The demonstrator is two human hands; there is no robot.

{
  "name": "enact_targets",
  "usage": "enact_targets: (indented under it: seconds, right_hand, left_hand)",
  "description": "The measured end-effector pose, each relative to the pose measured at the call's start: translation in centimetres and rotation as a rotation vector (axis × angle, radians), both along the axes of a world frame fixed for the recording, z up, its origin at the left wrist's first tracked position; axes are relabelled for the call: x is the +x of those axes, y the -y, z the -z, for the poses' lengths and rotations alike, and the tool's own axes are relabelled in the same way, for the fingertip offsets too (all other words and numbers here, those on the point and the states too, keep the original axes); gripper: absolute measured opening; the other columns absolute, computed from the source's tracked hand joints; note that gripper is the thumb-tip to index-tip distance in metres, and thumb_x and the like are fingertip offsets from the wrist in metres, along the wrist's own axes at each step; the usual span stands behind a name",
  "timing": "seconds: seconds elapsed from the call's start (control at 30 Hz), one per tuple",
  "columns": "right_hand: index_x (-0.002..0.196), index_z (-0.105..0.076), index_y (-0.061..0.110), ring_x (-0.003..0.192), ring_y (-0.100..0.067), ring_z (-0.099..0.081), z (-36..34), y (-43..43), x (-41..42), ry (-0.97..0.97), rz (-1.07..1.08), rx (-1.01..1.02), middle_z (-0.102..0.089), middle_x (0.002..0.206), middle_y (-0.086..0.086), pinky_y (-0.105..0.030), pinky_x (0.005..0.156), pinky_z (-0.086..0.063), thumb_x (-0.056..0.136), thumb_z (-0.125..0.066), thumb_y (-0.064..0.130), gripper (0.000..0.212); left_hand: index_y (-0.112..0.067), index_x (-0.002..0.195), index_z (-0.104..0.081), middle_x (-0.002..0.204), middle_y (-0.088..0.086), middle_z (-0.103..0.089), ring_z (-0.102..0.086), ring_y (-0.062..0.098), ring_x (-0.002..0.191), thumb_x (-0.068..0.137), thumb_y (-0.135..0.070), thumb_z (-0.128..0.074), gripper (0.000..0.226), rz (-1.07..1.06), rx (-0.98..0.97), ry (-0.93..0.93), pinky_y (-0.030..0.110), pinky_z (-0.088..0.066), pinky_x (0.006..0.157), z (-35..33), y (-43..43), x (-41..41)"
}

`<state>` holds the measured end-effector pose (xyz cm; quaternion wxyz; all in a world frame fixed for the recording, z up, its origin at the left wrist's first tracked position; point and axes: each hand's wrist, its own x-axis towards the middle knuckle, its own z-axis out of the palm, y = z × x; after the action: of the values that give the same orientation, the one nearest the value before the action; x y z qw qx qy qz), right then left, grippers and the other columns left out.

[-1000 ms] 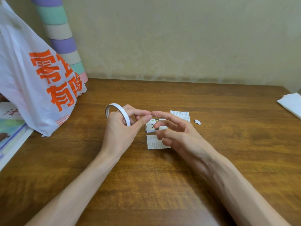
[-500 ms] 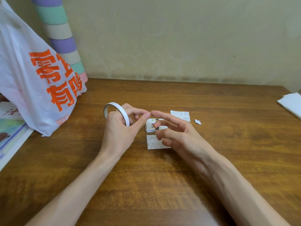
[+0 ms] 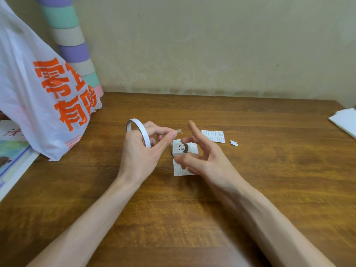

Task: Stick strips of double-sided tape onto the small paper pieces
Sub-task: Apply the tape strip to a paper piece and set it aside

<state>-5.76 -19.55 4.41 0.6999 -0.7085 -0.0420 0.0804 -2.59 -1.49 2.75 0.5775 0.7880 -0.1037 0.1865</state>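
Head camera looks down on the wooden table (image 3: 269,170). The left hand (image 3: 138,151) grips the roll of double-sided tape (image 3: 143,132), thumb and forefinger pinching a short strip end (image 3: 179,131) too small to make out clearly. The right hand (image 3: 204,158), blurred, hovers with fingers spread over the panda-printed stack of paper pieces (image 3: 185,148), half covering a nearer paper piece (image 3: 179,170). The plastic bag (image 3: 38,93) is cut off at left.

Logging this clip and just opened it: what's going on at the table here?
A person works at a wooden table. The left hand holds a roll of double-sided tape and pinches a short strip at its fingertips. The right hand hovers open above a small stack of paper pieces, with another printed piece lying beyond it. The strip is not yet on any paper.
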Motion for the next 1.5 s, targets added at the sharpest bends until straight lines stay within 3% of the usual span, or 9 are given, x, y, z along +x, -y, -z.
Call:
enact_targets:
  seconds: [0.07,0.17,0.33,0.63,0.87,1.1,1.23,1.33,1.5]
  right_hand:
    - [0.154,-0.047,0.040,0.074,-0.012,-0.065,0.2,0.5,0.5,0.003,0.075,-0.041,-0.062,0.112,0.012,-0.032,0.076,-0.051,0.089,-0.082,0.017,0.077]
    - [0.127,-0.074,0.034,0.079,-0.022,-0.071,0.2,1.6,1.1,0.140,0.165,-0.155,-0.065,0.101,0.008,-0.044,0.080,-0.056,0.092,-0.080,0.025,0.037]
    - [0.098,-0.081,0.023,0.069,-0.006,-0.057,-0.3,2.1,1.2,0.198,0.177,-0.135,-0.071,0.093,-0.010,-0.028,0.072,-0.045,0.093,-0.078,0.021,0.006]
    - [0.087,-0.080,0.028,0.063,-0.006,-0.052,0.8,2.2,1.6,0.292,0.167,-0.225,-0.072,0.085,-0.013,-0.019,0.059,-0.042,0.090,-0.082,0.029,0.004]
    - [0.086,-0.080,0.027,0.070,-0.010,-0.056,1.2,2.0,1.8,0.294,0.173,-0.236,-0.075,0.090,-0.006,-0.025,0.066,-0.047,0.090,-0.082,0.032,0.006]
    - [0.083,-0.078,0.027,0.069,-0.007,-0.055,1.4,2.1,1.9,0.331,0.188,-0.271,-0.074,0.080,0.001,-0.020,0.063,-0.046,0.093,-0.079,0.027,0.010]
    - [0.083,-0.078,0.022,0.066,-0.005,-0.052,1.3,2.1,1.9,0.294,0.195,-0.290,-0.065,0.070,0.009,-0.014,0.061,-0.041,0.093,-0.079,0.026,0.011]
    - [0.082,-0.081,0.021,0.062,-0.003,-0.047,1.4,2.5,2.0,0.231,0.242,-0.285,-0.059,0.062,0.017,-0.012,0.058,-0.037,0.092,-0.081,0.027,0.012]
    - [0.085,-0.084,0.026,0.061,-0.007,-0.044,1.2,3.3,2.0,0.112,0.228,-0.281,-0.059,0.058,0.010,-0.020,0.058,-0.036,0.090,-0.081,0.037,0.013]
  left_hand:
    - [-0.023,0.095,-0.084,0.090,0.000,-0.073,-0.068,0.027,0.075,0.090,-0.028,-0.081,0.008,0.042,-0.021,-0.024,0.037,-0.055,0.064,-0.1,0.1,-0.1]
    - [-0.024,0.094,-0.085,0.090,-0.002,-0.074,-0.068,0.017,0.078,0.089,-0.029,-0.082,0.008,0.104,-0.034,-0.085,0.028,-0.054,0.063,0.0,0.3,-0.2]
    - [-0.026,0.093,-0.085,0.090,-0.006,-0.075,-0.066,0.007,0.079,0.087,-0.030,-0.083,0.007,0.127,-0.046,-0.152,0.024,-0.049,0.068,0.2,0.3,-0.1]
    - [-0.025,0.094,-0.086,0.087,-0.008,-0.072,-0.065,0.005,0.076,0.086,-0.032,-0.082,0.011,0.135,-0.011,-0.156,0.020,-0.049,0.066,0.0,0.4,-0.1]
    - [-0.025,0.095,-0.086,0.087,-0.007,-0.073,-0.066,0.006,0.077,0.087,-0.030,-0.082,0.010,0.139,-0.004,-0.160,0.021,-0.049,0.066,0.0,0.4,-0.1]
    - [-0.029,0.093,-0.086,0.089,-0.006,-0.073,-0.069,0.015,0.087,0.087,-0.033,-0.083,0.007,0.117,0.000,-0.176,0.034,-0.057,0.075,0.2,0.2,-0.1]
    - [-0.027,0.095,-0.085,0.088,-0.008,-0.074,-0.068,0.010,0.082,0.091,-0.032,-0.080,0.009,0.092,0.021,-0.157,0.029,-0.054,0.072,0.2,0.3,-0.1]
    - [-0.027,0.099,-0.085,0.090,-0.008,-0.075,-0.067,0.010,0.083,0.096,-0.034,-0.075,0.012,0.016,0.030,-0.119,0.036,-0.057,0.073,-0.2,-0.2,0.3]
    - [-0.028,0.103,-0.084,0.097,-0.015,-0.077,-0.069,0.000,0.093,0.099,-0.035,-0.071,0.015,-0.047,0.052,-0.101,0.031,-0.059,0.079,-0.6,-1.4,0.9]
